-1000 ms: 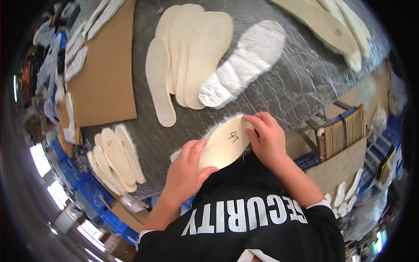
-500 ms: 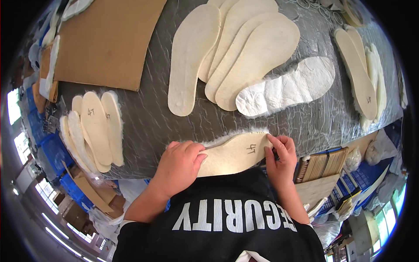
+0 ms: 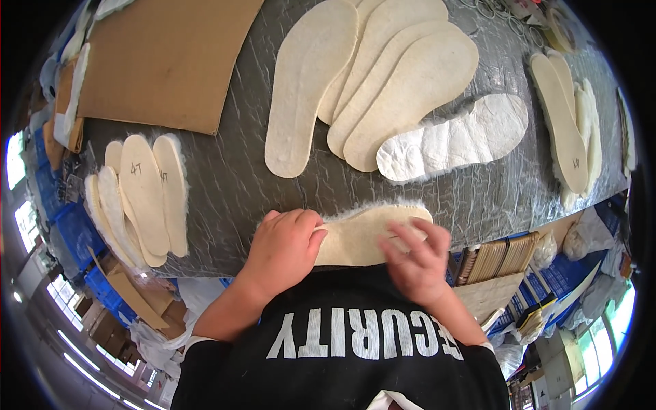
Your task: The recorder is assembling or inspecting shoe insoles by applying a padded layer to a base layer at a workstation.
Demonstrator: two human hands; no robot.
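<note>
The insole (image 3: 352,244) lay at the near edge of the dark table (image 3: 225,208), pale side up, its fluff showing along the 12 o'clock edge. Whether it rested on the table or was held just above could not be told. The left hand (image 3: 283,247) held its 9 o'clock end, fingers and thumb drawn close together on the edge. The right hand (image 3: 418,261) was over the 3 o'clock end, blurred, its fingers bent and a little apart; whether they touched the insole could not be told. At 6 o'clock was the wearer's black shirt (image 3: 355,372) with white lettering.

Taking the insole as the centre of the dial, a fan (image 3: 417,89) of overlapping pale insoles lay at 12 o'clock. A silvery insole (image 3: 454,142), creased and fluffy at the rim, lay between 1 and 2 o'clock, its narrower end against the fan. One pile (image 3: 143,195), with pen marks, lay at 9 o'clock; another (image 3: 562,130) at 2 o'clock, well apart. Brown cardboard (image 3: 164,61) lay flat between 10 and 11 o'clock. A tape roll (image 3: 560,31) sat at the far edge, between 1 and 2 o'clock.
</note>
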